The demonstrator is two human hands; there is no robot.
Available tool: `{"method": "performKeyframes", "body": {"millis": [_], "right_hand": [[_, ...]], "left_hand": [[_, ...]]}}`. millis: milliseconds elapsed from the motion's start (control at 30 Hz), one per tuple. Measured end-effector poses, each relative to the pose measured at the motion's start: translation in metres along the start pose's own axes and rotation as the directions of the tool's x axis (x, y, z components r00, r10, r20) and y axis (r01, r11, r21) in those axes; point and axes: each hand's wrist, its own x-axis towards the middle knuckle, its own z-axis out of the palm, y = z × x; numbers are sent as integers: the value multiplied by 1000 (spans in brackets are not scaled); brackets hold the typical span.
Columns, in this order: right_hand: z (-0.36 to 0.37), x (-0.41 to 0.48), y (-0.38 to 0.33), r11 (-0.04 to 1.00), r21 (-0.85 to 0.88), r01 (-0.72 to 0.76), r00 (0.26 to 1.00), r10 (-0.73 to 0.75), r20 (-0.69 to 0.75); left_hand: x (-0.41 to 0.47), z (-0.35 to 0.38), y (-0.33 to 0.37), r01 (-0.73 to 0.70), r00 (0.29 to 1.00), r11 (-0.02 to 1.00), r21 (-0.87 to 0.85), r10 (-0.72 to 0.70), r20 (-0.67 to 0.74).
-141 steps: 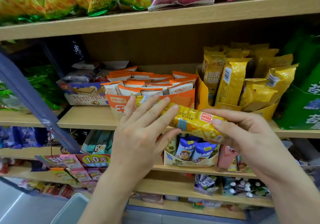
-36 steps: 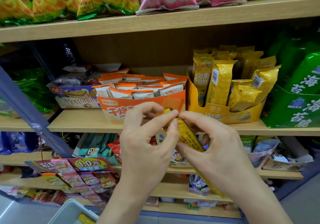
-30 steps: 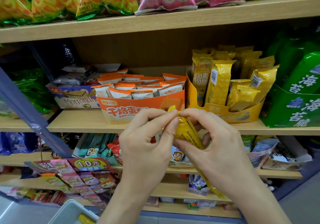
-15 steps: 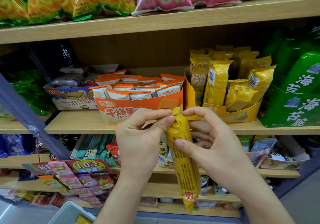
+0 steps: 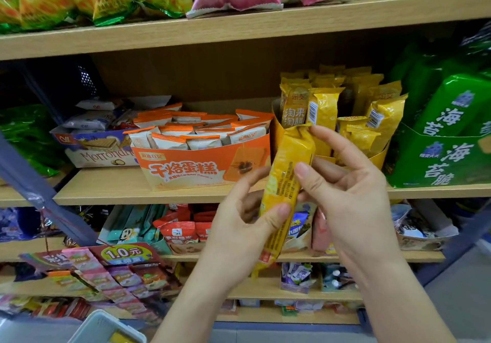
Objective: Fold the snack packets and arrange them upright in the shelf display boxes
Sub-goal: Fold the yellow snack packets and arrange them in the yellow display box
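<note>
I hold a long yellow snack packet (image 5: 285, 183) nearly upright in front of the middle shelf. My left hand (image 5: 239, 231) grips its lower half, thumb across the front. My right hand (image 5: 345, 194) pinches its upper half, thumb on the front and a finger near the top seal. Just behind stands the yellow display box (image 5: 378, 156) with several yellow packets (image 5: 322, 108) upright in it. Left of it sits the orange display box (image 5: 202, 167) full of orange-and-white packets (image 5: 196, 130).
A green seaweed-snack box (image 5: 441, 156) stands to the right, a Morrondi wafer box (image 5: 98, 151) to the left. The wooden shelf (image 5: 111, 186) has bare board in front. Bagged snacks line the top shelf; lower shelves hold small packets. A white bin (image 5: 103, 329) sits below left.
The packet went from lying level across both hands, to being pinched at one end, to standing upright and raised toward the yellow box. My left hand slid down to its lower half.
</note>
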Motion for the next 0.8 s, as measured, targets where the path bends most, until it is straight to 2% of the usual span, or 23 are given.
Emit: {"method": "performKeyframes", "body": {"millis": [100, 167, 267, 433, 533, 667, 733, 800], "right_hand": [[1, 0, 1, 1000, -2, -16, 1000, 16, -16], [2, 0, 2, 998, -43, -47, 999, 48, 23], [4, -2, 4, 992, -109, -68, 996, 73, 48], [1, 2, 4, 997, -83, -8, 994, -2, -108], [0, 4, 5, 998, -58, 6, 989, -14, -145], [-1, -2, 10, 991, -98, -89, 996, 88, -14], [-1, -6, 11, 988, -53, -148, 988, 151, 37], [-2, -6, 11, 991, -47, -124, 992, 124, 9]], "left_hand": [[-1, 1, 2, -28, 998, 999, 45, 30, -51], [-1, 2, 5, -50, 995, 998, 30, 52, -86], [-1, 1, 7, -34, 996, 999, 29, 36, -77], [-5, -7, 2, 55, 994, 994, 96, -64, 89], [-6, -6, 1, 56, 997, 996, 70, -60, 58], [-3, 0, 1, 3, 999, 1000, 15, -2, -54], [-2, -1, 1, -2, 999, 1000, 13, 2, -42], [-1, -2, -1, 6, 1000, 1000, 17, -6, 13]]}}
